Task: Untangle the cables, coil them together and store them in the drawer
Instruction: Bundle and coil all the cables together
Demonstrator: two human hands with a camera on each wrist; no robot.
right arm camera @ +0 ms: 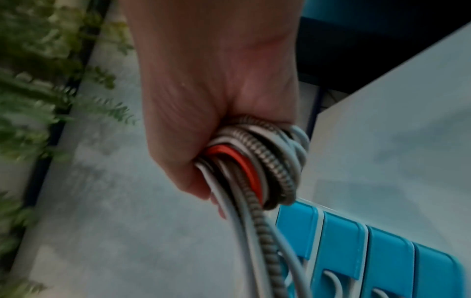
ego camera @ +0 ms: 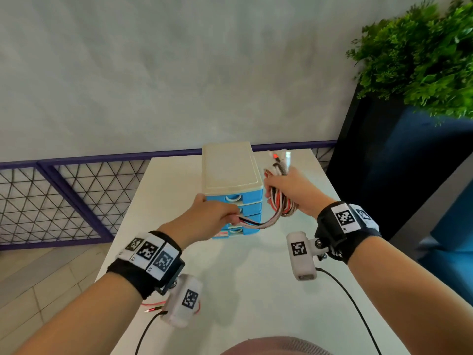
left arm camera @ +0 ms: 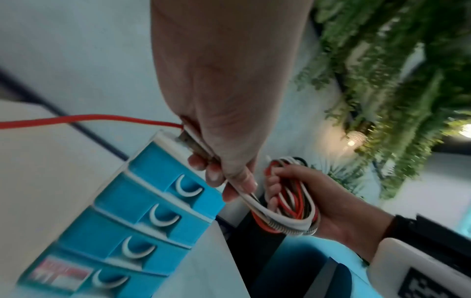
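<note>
My right hand [ego camera: 286,190] grips a coil of white, red, black and braided cables [ego camera: 280,201] beside the blue drawer unit [ego camera: 234,185]; the coil [right arm camera: 254,161] bulges out of the right hand's fist [right arm camera: 211,113]. Plug ends [ego camera: 277,160] stick up above that fist. My left hand [ego camera: 210,219] pinches the loose strands [ego camera: 258,222] running from the coil, in front of the drawers. In the left wrist view the left hand [left arm camera: 229,161] holds the strands [left arm camera: 252,205], and a red cable [left arm camera: 76,119] trails off left. All drawers look closed.
The drawer unit has a cream top [ego camera: 230,165] and stands on a white table [ego camera: 256,290]. A red wire end [ego camera: 153,307] lies near the front left. A purple mesh railing [ego camera: 64,196] runs behind; a dark planter with greenery [ego camera: 422,60] stands right.
</note>
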